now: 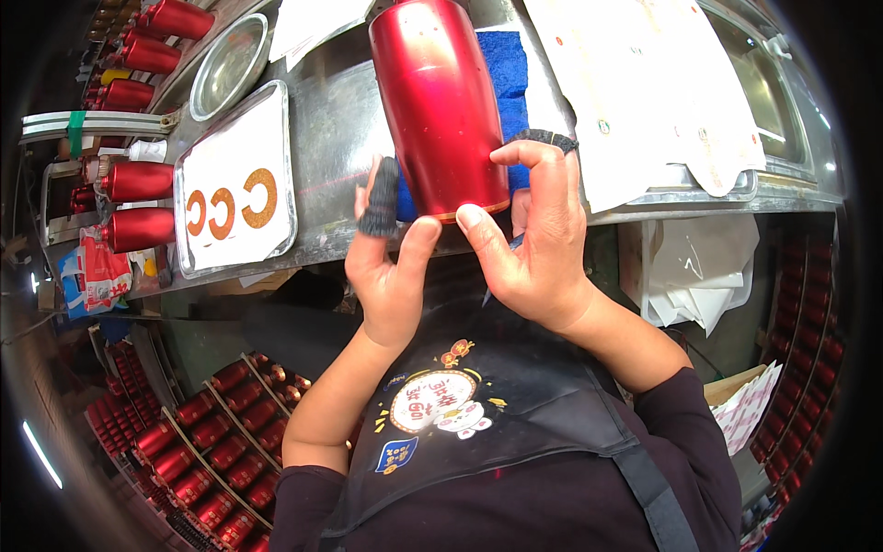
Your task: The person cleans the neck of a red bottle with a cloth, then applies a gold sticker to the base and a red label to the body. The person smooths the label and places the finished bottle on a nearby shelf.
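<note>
A glossy red metal bottle (441,101) lies with its base toward me, over a blue cloth (504,74). A thin gold-coloured line runs round its base edge. My right hand (543,239) grips the base end, its thumb on the edge and its index finger on the right side. A dark sleeve covers another finger of that hand. Beside the bottle's left side is my left hand (384,267), fingers apart. Its thumb tip is close to the base edge, and a dark knitted sleeve covers one finger.
On the left, a tray (285,184) holds white paper with gold curved strips (259,198); an oval metal dish (230,69) stands beyond it. White sheets (644,92) cover the metal table's right side. More red bottles (143,230) stand at left; racks of them (230,451) are below.
</note>
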The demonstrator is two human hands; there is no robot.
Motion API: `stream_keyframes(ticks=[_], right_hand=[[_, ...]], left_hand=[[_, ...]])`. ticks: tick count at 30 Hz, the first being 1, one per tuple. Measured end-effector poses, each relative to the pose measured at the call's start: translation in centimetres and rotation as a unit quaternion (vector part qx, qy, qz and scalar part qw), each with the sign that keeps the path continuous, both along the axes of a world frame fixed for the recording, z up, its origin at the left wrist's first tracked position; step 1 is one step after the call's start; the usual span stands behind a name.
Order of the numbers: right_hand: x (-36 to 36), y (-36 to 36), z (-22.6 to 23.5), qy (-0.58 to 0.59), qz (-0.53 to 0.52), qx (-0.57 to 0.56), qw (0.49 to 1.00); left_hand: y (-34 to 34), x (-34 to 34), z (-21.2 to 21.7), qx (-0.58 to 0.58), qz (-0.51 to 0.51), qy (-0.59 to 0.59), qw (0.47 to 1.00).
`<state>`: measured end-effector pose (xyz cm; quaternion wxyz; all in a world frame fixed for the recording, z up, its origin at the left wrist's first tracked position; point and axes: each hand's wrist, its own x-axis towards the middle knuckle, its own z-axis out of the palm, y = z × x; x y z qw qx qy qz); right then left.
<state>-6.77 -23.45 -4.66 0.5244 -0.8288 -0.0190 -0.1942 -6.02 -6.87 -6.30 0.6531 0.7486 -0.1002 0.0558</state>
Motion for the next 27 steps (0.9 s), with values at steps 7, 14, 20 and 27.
stream_keyframes(ticks=[7, 14, 20, 27], right_hand=[[0.0, 0.1, -0.3, -0.009, -0.001, -0.009, 1.000], [0.1, -0.2, -0.5, 0.001, 0.008, 0.019, 1.000], [0.1, -0.6, -0.8, -0.011, 0.021, 0.039, 0.999], [0.0, -0.8, -1.2, 0.016, 0.030, 0.153, 0.988]], left_hand=[[1.7, -1.3, -1.3, 0.251, -0.014, -0.181, 0.951], [1.4, -0.8, -0.2, 0.329, -0.024, -0.249, 0.911], [1.3, -0.1, 0.7, 0.373, -0.039, -0.283, 0.883], [1.1, 0.4, 1.6, 0.411, -0.044, -0.315, 0.854]])
